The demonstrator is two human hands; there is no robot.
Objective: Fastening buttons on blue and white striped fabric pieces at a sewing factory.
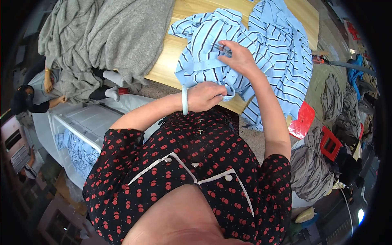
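Observation:
A light blue garment with dark and white stripes (pixel 204 36) lies bunched on the wooden table in front of me. My left hand (pixel 206 96), with a pale bangle (pixel 185 100) at the wrist, is closed on the garment's near edge, where a band of cloth curls up by the fingers. Over the middle of the cloth, my right hand (pixel 239 60) holds small metal thread snips (pixel 221 49) between thumb and fingers. Their blades point left, above the fabric; whether they touch it I cannot tell. Another striped garment (pixel 292 61) with buttons spreads at the right and hangs off the table.
A heap of grey knit clothes (pixel 126 36) covers the table's left. Below it stands a white-framed bin (pixel 75 122) holding blue striped cloth (pixel 79 153). Another person (pixel 38 92) handles grey knitwear at far left. A red stool (pixel 330 143) and grey cloth piles (pixel 312 175) stand at right.

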